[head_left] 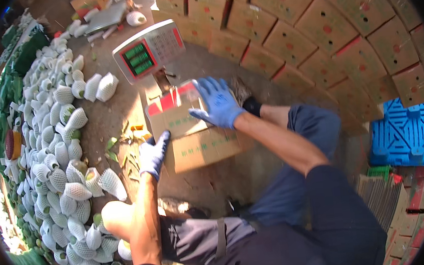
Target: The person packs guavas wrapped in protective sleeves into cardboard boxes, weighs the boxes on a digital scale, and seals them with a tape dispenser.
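Note:
A cardboard box [208, 150] with red trim and green printing sits before me on the platform of a weighing scale, whose display head [148, 52] stands just beyond it on a post. My right hand [218, 103], in a blue glove, lies flat with fingers spread on the box's top flap [176, 120]. At the box's left edge, my left hand [152, 153], gloved and bright with sunlight, has its thumb over the cardboard; its other fingers are partly hidden. The inside of the box cannot be seen.
A long heap of green fruit in white foam net sleeves [56, 147] runs along the left. Stacked cartons [291, 44] form a wall at the right, near a blue plastic pallet [407, 133]. Flattened cardboard [379, 197] stands below it. Dry leaves [129, 148] litter the floor.

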A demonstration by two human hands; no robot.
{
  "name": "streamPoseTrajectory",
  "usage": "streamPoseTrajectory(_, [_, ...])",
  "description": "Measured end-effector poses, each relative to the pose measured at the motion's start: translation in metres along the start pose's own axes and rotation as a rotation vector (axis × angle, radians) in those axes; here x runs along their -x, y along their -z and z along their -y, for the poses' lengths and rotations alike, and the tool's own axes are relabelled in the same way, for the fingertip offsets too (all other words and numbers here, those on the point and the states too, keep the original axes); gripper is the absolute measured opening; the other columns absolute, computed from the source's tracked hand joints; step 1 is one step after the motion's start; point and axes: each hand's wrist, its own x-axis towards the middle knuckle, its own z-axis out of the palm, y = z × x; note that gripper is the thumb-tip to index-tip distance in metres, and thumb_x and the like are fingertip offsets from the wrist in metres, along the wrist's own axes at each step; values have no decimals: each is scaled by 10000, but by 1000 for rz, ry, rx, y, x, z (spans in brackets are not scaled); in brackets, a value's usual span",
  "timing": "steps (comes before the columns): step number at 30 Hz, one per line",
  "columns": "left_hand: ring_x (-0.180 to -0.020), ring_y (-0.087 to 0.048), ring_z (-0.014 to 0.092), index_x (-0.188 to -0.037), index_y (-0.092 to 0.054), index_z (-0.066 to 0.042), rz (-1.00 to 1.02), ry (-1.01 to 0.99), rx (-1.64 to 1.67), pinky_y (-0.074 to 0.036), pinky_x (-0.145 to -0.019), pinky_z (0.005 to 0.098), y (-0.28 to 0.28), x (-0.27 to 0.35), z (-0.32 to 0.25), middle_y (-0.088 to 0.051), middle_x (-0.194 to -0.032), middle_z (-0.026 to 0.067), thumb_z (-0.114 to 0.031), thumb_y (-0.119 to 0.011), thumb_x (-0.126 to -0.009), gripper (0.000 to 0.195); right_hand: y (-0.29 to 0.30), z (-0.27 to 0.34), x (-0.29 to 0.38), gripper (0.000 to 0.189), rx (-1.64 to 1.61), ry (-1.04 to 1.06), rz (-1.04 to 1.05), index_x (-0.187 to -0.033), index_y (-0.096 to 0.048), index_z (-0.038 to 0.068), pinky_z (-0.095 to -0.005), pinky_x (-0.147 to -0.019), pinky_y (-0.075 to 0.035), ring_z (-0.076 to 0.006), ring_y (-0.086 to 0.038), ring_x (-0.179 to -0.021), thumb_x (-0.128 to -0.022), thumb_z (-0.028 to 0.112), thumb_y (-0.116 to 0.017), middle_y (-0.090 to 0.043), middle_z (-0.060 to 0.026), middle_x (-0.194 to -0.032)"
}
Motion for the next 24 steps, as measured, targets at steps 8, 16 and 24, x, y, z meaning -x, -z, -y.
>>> streamPoseTrajectory(8, [-979, -690, 145, -1267, -708, 53, -50, -24, 294, -542, -877, 283, -15, 13, 2, -771, -1124, 106, -388, -762, -973, 533, -14, -64, 8, 1102, -537, -768, 251, -1354, -604, -23, -443, -1061, -504, -402, -643, -1249, -689, 845, -744, -661, -280, -1329])
streamPoseTrajectory(16, [-1328, -590, 268, -1686, -191, -108, 50, -593, 681, -502, -1097, 378, 64, 77, -97, -434, -1600, 149, -47, -607, -995, 809, -14, -76, -13, 1120, -450, -659, 276, -1358, -621, -1, -457, -1071, -506, -393, -641, -1265, -673, 881, -709, -664, -269, -1341])
streamPoseTrajectory(24, [-1258, -619, 234, -1411, -611, 31, -29, -606, -23, -438, -1114, 357, -8, 21, -48, -681, -1351, 185, -306, -697, -1002, 537, -3, -57, -2, 967, -130, -385, -28, -1383, -586, 57, -498, -1057, -497, -449, -649, -1182, -802, 828, -653, -657, -274, -1299])
